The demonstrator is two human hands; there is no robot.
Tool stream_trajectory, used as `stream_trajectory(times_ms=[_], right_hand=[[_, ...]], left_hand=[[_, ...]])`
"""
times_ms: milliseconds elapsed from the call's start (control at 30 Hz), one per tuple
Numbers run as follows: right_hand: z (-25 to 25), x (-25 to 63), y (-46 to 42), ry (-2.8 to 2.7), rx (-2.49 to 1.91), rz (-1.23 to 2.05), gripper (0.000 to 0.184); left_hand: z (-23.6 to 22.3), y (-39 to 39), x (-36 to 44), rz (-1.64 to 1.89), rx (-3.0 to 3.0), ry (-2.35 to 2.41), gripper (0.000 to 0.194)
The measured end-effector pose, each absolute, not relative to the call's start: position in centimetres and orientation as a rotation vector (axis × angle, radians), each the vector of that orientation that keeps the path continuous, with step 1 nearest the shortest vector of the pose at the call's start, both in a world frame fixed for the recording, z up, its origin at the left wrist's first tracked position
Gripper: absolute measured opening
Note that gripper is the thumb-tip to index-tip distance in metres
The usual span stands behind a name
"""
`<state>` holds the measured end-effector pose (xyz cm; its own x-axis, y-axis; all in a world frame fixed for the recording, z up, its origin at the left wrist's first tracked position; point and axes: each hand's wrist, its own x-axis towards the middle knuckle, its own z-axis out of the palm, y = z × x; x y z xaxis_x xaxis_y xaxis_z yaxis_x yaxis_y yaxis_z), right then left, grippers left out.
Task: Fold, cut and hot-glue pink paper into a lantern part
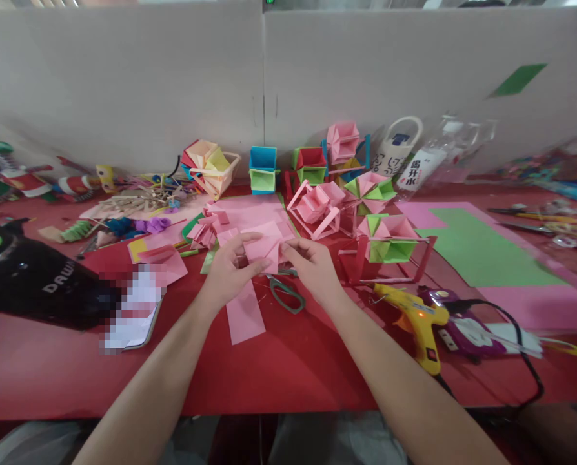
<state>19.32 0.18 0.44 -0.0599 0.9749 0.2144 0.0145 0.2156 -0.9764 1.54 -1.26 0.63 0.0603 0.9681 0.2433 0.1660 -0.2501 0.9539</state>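
Between my two hands is a folded piece of pink paper (263, 250), held up over the middle of the red table. My left hand (234, 263) pinches its left side, thumb in front and fingers behind. At the right edge, the thumb and fingertips of my right hand (312, 263) close on the same paper. Just below lie green-handled scissors (287, 294), their blades partly hidden under the paper and my hand. A pink paper strip (246, 313) lies flat beneath my left hand. Behind the hands, more pink sheets (250, 210) are spread on the table.
A yellow glue gun (417, 320) with a black cord lies at right, near a paper wheel on a red stand (390, 242). Several folded-paper models (317, 201) stand along the grey partition (124, 77). A phone (136, 310) and black container (41, 278) are at left.
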Motion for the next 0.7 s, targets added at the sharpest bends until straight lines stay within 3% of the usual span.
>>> stream_trajectory(times_ms=[233,500,700], right_hand=[[0.18,19.46,0.08,-1.477,-1.048,0.991,0.031],[-0.1,19.43,-0.2,-1.584,-1.083,0.843,0.029],[-0.16,19.36,-0.3,-1.658,-1.104,0.76,0.029]], left_hand=[[0.12,-1.02,1.37,1.279,1.644,1.213,0.041],[-0.1,-0.96,1.38,1.283,1.643,1.174,0.032],[-0.12,-1.01,1.38,1.269,1.628,1.182,0.037]])
